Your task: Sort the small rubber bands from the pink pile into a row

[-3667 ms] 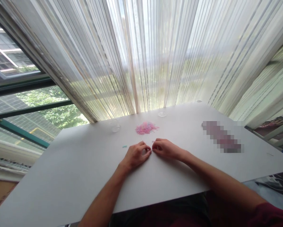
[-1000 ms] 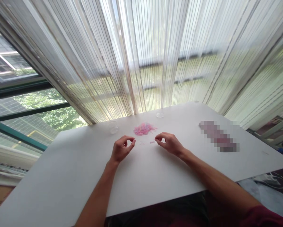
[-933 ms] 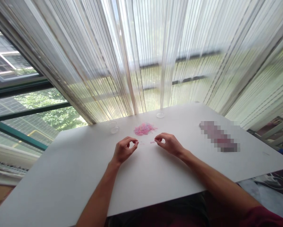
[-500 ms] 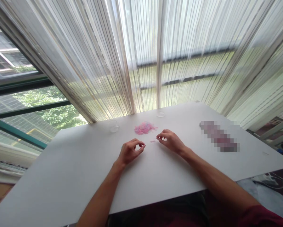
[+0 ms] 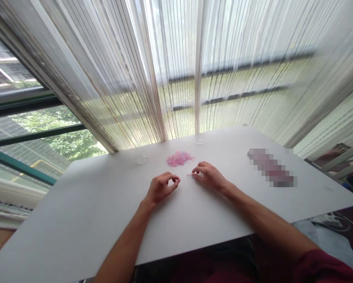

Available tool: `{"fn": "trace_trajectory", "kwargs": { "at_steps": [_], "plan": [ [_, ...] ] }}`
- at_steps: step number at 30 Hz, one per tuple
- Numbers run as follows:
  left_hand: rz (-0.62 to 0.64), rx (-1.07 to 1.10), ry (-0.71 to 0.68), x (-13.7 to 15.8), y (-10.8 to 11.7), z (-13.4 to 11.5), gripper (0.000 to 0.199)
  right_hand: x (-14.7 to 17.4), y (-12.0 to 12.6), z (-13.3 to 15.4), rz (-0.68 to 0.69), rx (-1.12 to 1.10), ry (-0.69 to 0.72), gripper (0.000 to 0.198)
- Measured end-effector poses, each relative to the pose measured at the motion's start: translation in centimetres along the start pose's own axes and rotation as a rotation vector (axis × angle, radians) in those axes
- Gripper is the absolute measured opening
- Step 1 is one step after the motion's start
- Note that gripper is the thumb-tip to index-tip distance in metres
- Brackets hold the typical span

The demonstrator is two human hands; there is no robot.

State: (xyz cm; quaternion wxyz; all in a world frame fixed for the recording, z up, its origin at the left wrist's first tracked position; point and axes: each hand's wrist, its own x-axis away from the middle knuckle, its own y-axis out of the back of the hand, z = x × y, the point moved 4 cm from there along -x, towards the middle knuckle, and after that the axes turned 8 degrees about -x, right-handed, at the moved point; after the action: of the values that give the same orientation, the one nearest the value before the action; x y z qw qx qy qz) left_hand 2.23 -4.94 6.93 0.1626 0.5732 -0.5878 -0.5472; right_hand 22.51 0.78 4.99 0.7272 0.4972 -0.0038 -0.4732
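Observation:
My left hand is just above the white table, thumb and forefinger brought together in a pinch. Whatever is between those fingertips is too small to make out. Across a short gap, my right hand has its thumb and fingertips closed at a small pink band, thin and low against the tabletop. Behind both hands lies a loose pile of tiny rubber bands, mostly pink with some purple and blue among them.
A clear round container stands left of the pile, and a clear shallow dish sits near the back edge. A pixelated reddish object lies on the right. Striped sheer curtains hang behind the table.
My right hand has moved slightly left, and its fingertips now meet the small pink band that lay just apart from them. My left hand keeps its pinch, nearly still.

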Motion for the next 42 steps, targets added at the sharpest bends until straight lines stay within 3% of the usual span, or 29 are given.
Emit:
{"fn": "trace_trajectory", "kwargs": {
  "at_steps": [11, 19, 31, 38, 42],
  "plan": [
    [-0.006, -0.01, -0.002, 0.0, 0.1, -0.1, 0.015, 0.4, 2.6, -2.4, -0.09, -0.056, -0.099, 0.017],
    [-0.002, 0.0, -0.016, -0.1, 0.0, -0.3, 0.012, 1.0, 2.7, -3.6, 0.096, -0.128, -0.128, 0.022],
    [0.016, -0.089, 0.005, -0.1, -0.5, -0.7, 0.012, 0.4, 2.4, -3.6, 0.089, -0.17, -0.207, 0.01],
    [0.092, -0.255, -0.061, -1.9, -2.6, -2.0, 0.025, 0.4, 2.5, -3.3, 0.109, -0.209, -0.191, 0.014],
    [0.163, -0.305, -0.061, -3.1, -3.7, -2.4, 0.024, 0.3, 2.2, -3.1, 0.116, -0.2, -0.172, 0.019]
  ]
}}
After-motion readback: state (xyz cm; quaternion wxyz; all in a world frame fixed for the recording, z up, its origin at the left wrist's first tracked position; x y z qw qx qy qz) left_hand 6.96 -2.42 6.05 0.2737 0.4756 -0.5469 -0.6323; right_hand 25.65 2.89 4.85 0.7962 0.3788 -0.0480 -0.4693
